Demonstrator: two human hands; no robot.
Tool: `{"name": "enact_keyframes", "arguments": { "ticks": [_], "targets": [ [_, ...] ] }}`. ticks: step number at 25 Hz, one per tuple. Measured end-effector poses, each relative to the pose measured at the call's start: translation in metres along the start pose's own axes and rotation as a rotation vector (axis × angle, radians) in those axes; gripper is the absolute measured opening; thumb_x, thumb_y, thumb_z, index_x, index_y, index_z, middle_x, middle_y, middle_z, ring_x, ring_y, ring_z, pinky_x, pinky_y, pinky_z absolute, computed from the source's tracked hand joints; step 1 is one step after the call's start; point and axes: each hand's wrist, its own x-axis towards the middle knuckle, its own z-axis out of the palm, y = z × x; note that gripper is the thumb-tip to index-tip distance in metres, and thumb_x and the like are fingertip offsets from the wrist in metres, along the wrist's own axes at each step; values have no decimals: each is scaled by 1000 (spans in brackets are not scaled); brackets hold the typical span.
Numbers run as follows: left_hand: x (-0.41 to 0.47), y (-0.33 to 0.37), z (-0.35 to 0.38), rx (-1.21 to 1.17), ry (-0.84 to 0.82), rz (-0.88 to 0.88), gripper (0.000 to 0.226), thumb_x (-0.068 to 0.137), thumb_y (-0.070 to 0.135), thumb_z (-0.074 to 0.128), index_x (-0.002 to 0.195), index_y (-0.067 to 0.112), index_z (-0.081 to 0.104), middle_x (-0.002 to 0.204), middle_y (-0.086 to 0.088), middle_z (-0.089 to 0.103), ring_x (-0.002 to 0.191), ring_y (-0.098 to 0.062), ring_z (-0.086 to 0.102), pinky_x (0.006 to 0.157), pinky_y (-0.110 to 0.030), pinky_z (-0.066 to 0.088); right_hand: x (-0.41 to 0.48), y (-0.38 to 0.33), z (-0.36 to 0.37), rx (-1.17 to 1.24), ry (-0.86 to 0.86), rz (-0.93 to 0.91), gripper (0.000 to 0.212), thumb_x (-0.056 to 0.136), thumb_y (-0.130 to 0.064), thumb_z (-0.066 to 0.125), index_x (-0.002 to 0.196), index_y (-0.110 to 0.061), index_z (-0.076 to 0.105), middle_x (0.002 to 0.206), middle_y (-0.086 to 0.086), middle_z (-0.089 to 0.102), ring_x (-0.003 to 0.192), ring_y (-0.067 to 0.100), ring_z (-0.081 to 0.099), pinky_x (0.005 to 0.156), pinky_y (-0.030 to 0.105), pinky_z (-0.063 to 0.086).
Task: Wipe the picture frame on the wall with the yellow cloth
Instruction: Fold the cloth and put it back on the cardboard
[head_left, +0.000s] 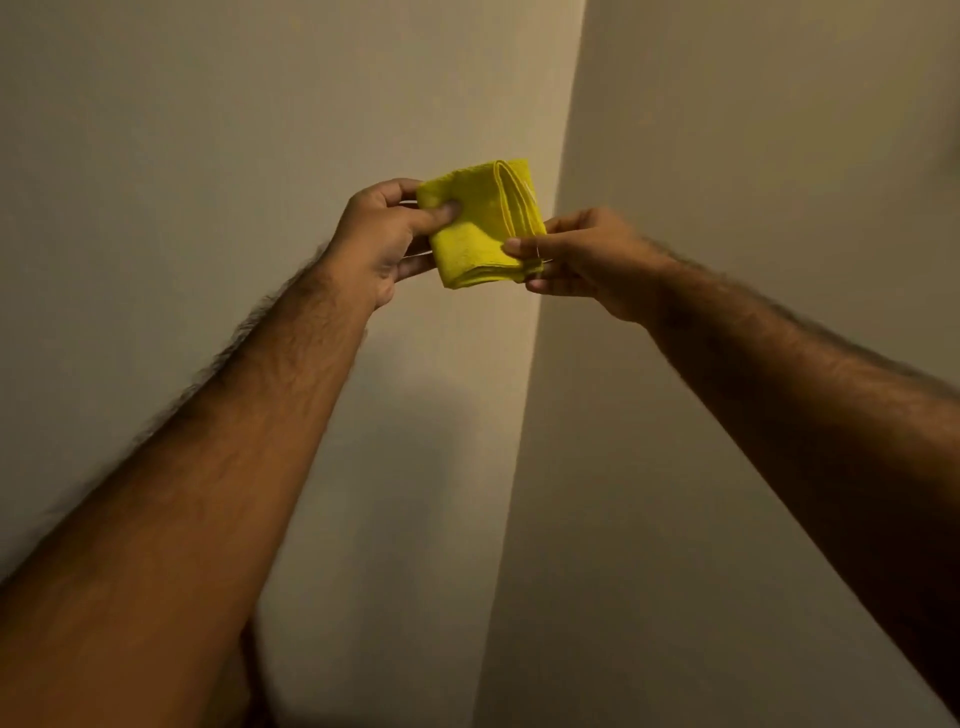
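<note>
Gripping a folded yellow cloth (480, 223) between them, both hands are raised in front of a wall corner. The left hand (382, 239) pinches the cloth's upper left corner, thumb on the near face and fingers curled behind it. The right hand (582, 260) pinches the lower right corner, thumb tip on the near face and fingers underneath. The cloth is folded into a thick square of several layers, with the stacked folded edges showing along its right side and its lower edge. It hangs in the air between the two hands, not touching any surface.

Behind the hands, two plain walls meet at a vertical edge (550, 249) that runs from the top of the view down past the cloth's right side and on toward the bottom. The left wall (182, 130) is a pale beige, brighter near the edge and lit warmly just below the cloth. The right wall (753, 130) is a duller, greyer tone. Shadows of the arms fall on the left wall below the hands. Both forearms are bare and reach in from the lower corners of the view. At the far right edge, a dark blurred shape (953, 150) sits on the right wall; what it is cannot be told. The light in the room is dim and yellowish.
</note>
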Motion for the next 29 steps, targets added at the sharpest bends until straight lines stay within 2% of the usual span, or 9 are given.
{"name": "enact_keyframes", "arguments": {
  "ticks": [4,9,14,18,21,23,25,26,29],
  "targets": [
    [-28,-88,-76,38,123,-165,22,81,9,78,98,15,65,94,-3,73,74,-14,76,61,-30,60,24,92,87,63,-102,154,53,75,-20,88,114,11,68,95,18,72,89,25,73,77,30,62],
    [-98,-222,-187,78,281,-428,19,83,10,77,99,10,68,93,-6,74,79,-18,75,65,-33,63,22,229,217,117,-286,417,51,76,-16,87,113,11,67,99,20,68,93,26,69,71,27,62],
    [-195,-346,-266,95,372,-703,18,90,11,69,106,3,68,98,-13,73,78,-18,73,61,-30,62,-19,358,328,115,-447,667,20,80,-13,84,85,-2,68,63,7,68,67,18,67,69,28,65],
    [-273,-441,-310,112,429,-929,34,93,12,65,122,-5,63,113,-23,71,99,-34,70,83,-45,60,-74,462,399,83,-500,886,21,82,-11,82,72,-6,64,58,9,63,53,17,62,60,26,61],
    [-330,-507,-328,148,424,-1083,14,93,10,65,104,2,67,99,-16,72,85,-28,69,67,-36,62,-127,534,442,51,-489,1022,18,83,-6,80,81,2,64,52,9,60,43,14,59,46,22,55],
    [-366,-550,-339,195,435,-1158,4,91,9,68,93,8,65,92,-13,70,79,-23,67,58,-30,61,-159,580,466,-17,-509,1099,20,81,-11,83,78,0,66,57,9,63,51,18,62,57,28,59],
    [-400,-587,-353,242,456,-1227,12,88,9,72,98,6,66,98,-16,70,81,-23,68,62,-33,62,-188,618,487,-67,-533,1121,22,79,-16,85,82,-1,71,68,16,67,63,25,66,73,38,61],
    [-417,-603,-360,284,456,-1264,20,86,11,74,102,3,67,100,-17,69,83,-25,68,67,-37,62,-202,636,497,-100,-537,1109,24,77,-20,86,84,-1,74,70,15,69,64,24,67,74,36,60],
    [-468,-651,-379,541,358,-1345,30,83,26,79,97,0,71,89,-16,71,78,-29,68,73,-42,60,-243,690,532,-208,-574,1077,22,72,-30,88,74,-13,74,62,0,69,56,9,66,50,14,47]
  ]
}}
